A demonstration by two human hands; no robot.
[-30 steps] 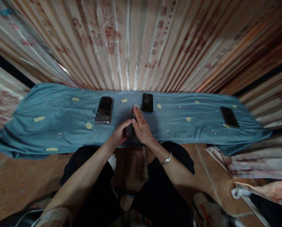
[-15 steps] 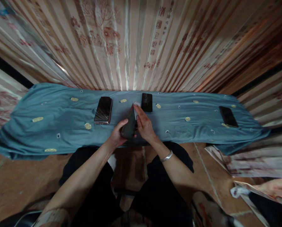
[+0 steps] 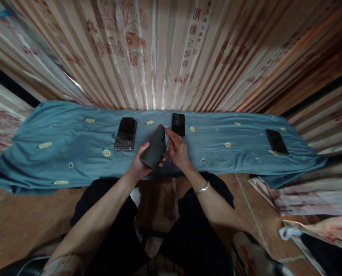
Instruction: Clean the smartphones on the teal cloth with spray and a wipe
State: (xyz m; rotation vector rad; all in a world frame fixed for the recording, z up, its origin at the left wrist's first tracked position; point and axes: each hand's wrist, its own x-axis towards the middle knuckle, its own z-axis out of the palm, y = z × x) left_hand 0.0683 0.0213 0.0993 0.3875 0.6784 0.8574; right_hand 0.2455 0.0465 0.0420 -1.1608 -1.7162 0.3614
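Observation:
A dark phone [image 3: 154, 148] is tilted above the cloth, its back with the camera lenses facing up. My left hand [image 3: 140, 163] is wrapped round its lower left side, the thumb on the near edge and fingertips showing at the right. At the phone's right edge, my right hand [image 3: 177, 149] has its fingers bent together round a thin whitish wipe or film [image 3: 167, 138], which is partly hidden. A black phone [image 3: 178, 124] lies just beyond my right hand. To the left lies a stack of phones [image 3: 125, 133], the top one dark and glossy.
A blue-green patterned cloth [image 3: 81, 153] covers the long low surface. Another dark phone [image 3: 277, 142] lies near its right end. Pleated printed curtains [image 3: 159, 53] hang behind it and at both sides. My knees are at the front edge, above a brown tiled floor [image 3: 245, 199].
The held phone has turned so that more of its back and its lenses show. My right hand has shifted slightly right, its fingers now more bent.

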